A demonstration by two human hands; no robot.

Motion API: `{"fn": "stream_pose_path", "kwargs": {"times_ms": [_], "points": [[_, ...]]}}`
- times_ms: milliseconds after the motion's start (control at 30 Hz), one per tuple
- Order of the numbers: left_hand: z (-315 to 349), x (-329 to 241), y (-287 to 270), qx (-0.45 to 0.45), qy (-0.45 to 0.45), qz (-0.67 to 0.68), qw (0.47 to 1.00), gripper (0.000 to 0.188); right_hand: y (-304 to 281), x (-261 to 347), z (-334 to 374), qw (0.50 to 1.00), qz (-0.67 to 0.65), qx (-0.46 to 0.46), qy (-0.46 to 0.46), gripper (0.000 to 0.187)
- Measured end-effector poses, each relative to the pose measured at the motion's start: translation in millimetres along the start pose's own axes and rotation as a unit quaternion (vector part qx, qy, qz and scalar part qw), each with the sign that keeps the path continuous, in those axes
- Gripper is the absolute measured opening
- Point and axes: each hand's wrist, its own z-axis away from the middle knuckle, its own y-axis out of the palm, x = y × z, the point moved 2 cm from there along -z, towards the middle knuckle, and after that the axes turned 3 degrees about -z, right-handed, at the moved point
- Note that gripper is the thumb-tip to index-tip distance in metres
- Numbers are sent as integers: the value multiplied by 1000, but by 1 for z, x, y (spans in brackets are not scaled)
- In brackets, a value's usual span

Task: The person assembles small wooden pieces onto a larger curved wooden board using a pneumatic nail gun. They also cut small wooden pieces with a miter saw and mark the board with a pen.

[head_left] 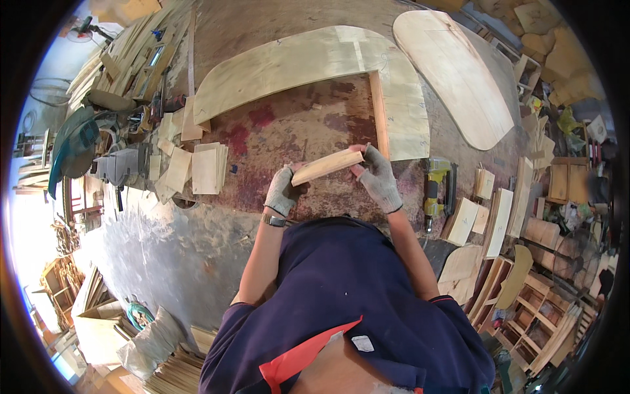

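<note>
One wood piece (327,167) — fingers of left hand (282,190) and right hand (380,180) grasping its ends; pale box (98,339), contents unclear.

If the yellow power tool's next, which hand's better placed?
Probably the right hand: the yellow power tool lies to its right. The left hand is farther away. Both currently hold the wooden piece.
</note>
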Motion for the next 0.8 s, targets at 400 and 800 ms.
{"fn": "stream_pose_path", "kwargs": {"times_ms": [400,800], "points": [[30,-15,40,-52,273,-462,842,53,-15,5,-10,982,32,-87,164,48],[-18,-3,24,-67,147,-162,973,50,-22,-14,-20,984,144,-84,63,40]]}}
